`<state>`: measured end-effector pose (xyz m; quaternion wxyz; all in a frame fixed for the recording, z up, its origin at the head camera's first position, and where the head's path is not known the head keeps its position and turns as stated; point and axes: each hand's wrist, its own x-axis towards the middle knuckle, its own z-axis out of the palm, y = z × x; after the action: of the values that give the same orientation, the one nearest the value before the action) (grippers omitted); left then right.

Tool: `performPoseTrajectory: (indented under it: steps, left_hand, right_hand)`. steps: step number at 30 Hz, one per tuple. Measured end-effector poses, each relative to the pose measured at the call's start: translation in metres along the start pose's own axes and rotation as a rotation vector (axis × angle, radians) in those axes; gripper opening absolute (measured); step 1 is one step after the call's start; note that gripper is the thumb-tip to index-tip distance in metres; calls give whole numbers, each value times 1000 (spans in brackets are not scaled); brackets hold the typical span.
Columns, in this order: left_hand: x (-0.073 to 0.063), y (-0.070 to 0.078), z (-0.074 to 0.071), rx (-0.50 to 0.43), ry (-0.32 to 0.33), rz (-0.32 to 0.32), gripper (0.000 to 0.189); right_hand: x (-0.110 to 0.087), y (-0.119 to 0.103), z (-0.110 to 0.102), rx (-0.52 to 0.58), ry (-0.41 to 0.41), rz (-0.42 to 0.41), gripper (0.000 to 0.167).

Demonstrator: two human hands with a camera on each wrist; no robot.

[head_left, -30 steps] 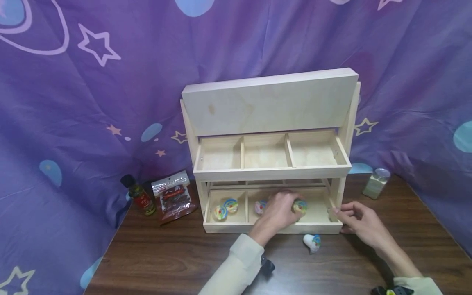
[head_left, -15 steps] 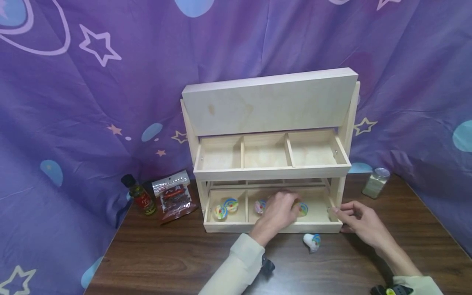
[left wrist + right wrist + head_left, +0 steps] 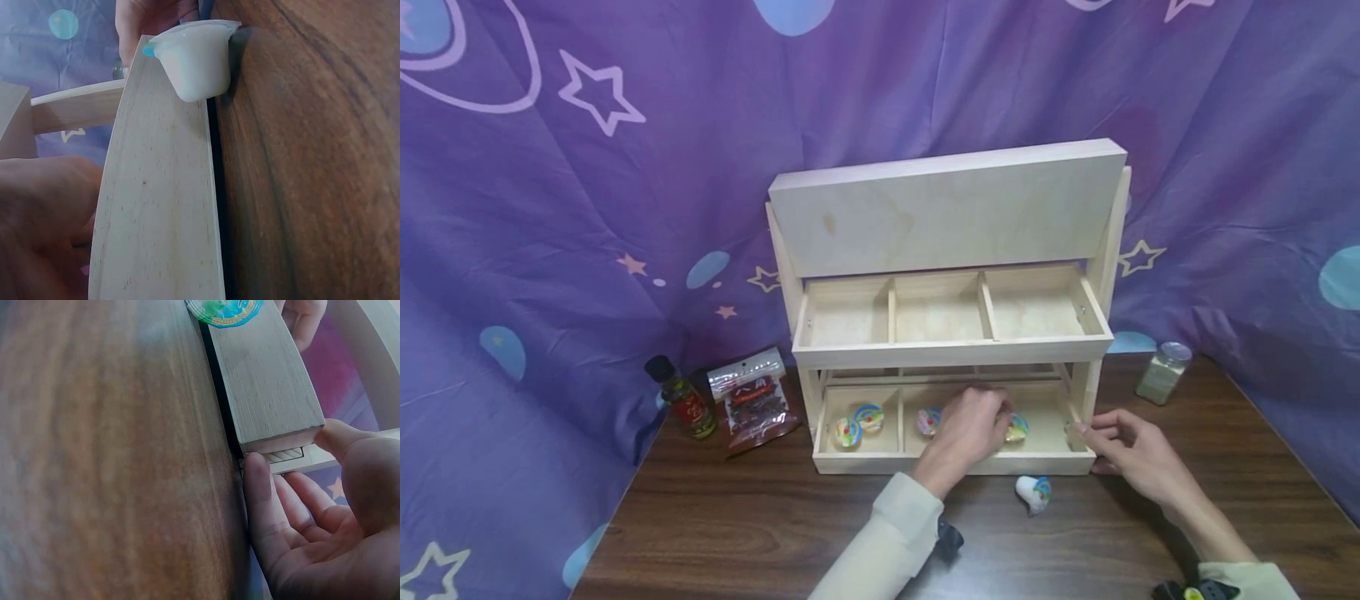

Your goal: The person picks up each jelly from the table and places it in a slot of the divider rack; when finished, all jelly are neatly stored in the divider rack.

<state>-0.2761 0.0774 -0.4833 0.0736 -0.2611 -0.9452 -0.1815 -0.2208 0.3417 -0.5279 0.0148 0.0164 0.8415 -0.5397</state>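
A pale wooden rack (image 3: 955,352) stands on the table, its tilted trays split into compartments. My left hand (image 3: 967,427) reaches into the lower tray (image 3: 955,465), back of the hand up and fingertips hidden. A jelly cup (image 3: 1017,427) with a bright printed lid lies just right of that hand; a pinkish one (image 3: 927,422) shows at its left. Two more jelly cups (image 3: 859,425) sit in the left compartment. My right hand (image 3: 1138,454) grips the lower tray's right front corner, thumb and fingers around its end (image 3: 287,440). One white jelly cup (image 3: 197,65) lies on its side before the tray.
Left of the rack stand a dark-capped bottle (image 3: 687,404) and a foil-topped spice bag (image 3: 754,404). Behind the right hand is a small glass jar (image 3: 1164,374). A purple curtain (image 3: 625,208) hangs close behind the rack.
One second ago my left thumb was against the cup at its right; that cup now lies apart from the thumb, slightly lower and to the right. The right hand has stayed put.
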Motion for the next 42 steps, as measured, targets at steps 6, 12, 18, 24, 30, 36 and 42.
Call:
performPoseTrajectory:
  steps: [6, 12, 18, 24, 30, 36, 42]
  left_hand:
    - [-4, -3, -2, -18, 31, 53, 21]
    - [-16, -2, -4, -29, 53, 228, 21]
    - [-42, 12, -2, -39, 130, 388, 17]
    - [-72, 23, 6, 3, 67, 540, 19]
    - [-84, 26, 8, 94, -20, 567, 20]
    - [-86, 24, 4, 47, -27, 556, 25]
    - [-86, 19, 0, 2, -67, 522, 27]
  right_hand:
    - [0, -1, 0, 9, -3, -10, 51]
    - [-2, -4, 0, -1, -10, -8, 56]
    - [-2, -6, 0, -20, -7, 0, 58]
    - [-2, -5, 0, -31, -2, -1, 58]
    - [-2, -5, 0, -37, 4, 8, 60]
    - [-2, -5, -1, -43, 7, 11, 60]
    - [-2, -4, -1, -28, -6, 3, 59]
